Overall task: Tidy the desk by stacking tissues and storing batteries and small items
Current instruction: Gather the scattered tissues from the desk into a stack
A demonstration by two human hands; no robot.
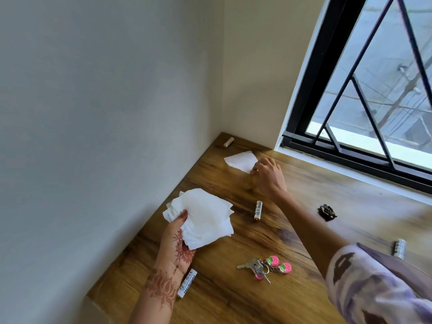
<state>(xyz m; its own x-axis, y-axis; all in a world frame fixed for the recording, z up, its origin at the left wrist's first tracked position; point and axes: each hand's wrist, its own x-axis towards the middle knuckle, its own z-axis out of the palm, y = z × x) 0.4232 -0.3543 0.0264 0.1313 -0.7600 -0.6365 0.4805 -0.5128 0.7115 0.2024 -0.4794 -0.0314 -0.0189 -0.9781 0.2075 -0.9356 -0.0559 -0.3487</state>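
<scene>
In the head view, a wooden desk (pixel 233 305) is seen set into a corner, with a plain wall on the left and a barred window (pixel 364 94) on the right. A loose stack of white tissues (pixel 205 216) is held above the desk's left side by the left hand (pixel 177 242); the thumb is laid over the stack's near edge and the fingers are curled beneath it. The right hand (pixel 268 176) is stretched towards the far corner, where a single tissue (pixel 240 161) lies flat on the wood. Its fingers are bent down onto that tissue's right corner, seen from the back, so it cannot be told whether the corner is pinched or only touched.

Four batteries are scattered on the desk: a far battery (pixel 228 142) against the back wall, a middle battery (pixel 257 210) just beside the right forearm, a near battery (pixel 187 282) partly hidden under the left wrist, and a right battery (pixel 398 247) beside the patterned sleeve (pixel 364 288). A bunch of keys (pixel 257 267) with pink charms is found near the front, and a small black item (pixel 327 212) lies nearer the window
</scene>
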